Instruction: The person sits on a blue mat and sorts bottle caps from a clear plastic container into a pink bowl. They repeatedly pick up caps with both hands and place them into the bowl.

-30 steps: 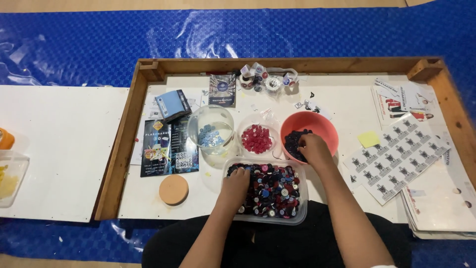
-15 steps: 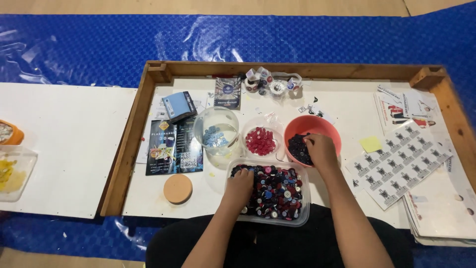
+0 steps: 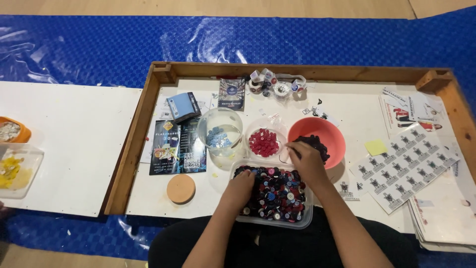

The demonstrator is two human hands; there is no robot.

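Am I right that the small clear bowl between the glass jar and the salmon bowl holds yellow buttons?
Not quite: the head view shows the small clear bowl between the glass jar and the salmon bowl holding red buttons, not yellow ones.

A person sits at a shallow wooden tray point(image 3: 133, 149) laid on a blue plastic sheet point(image 3: 79, 49). The left hand point(image 3: 241, 184) rests fingers-down in a clear rectangular tub point(image 3: 306, 217) packed with mixed red, blue, black and white buttons. The right hand point(image 3: 305, 160) lies at the near rim of a pink bowl point(image 3: 333, 133) that holds dark buttons, fingers curled; whether they pinch a button cannot be told. Just left of the pink bowl stands a small clear bowl of red buttons point(image 3: 264, 141), then a glass bowl of blue buttons point(image 3: 219, 132). A round cork lid point(image 3: 181, 188) lies near the tub's left side. Printed sheets point(image 3: 404, 166) cover the tray's right part.
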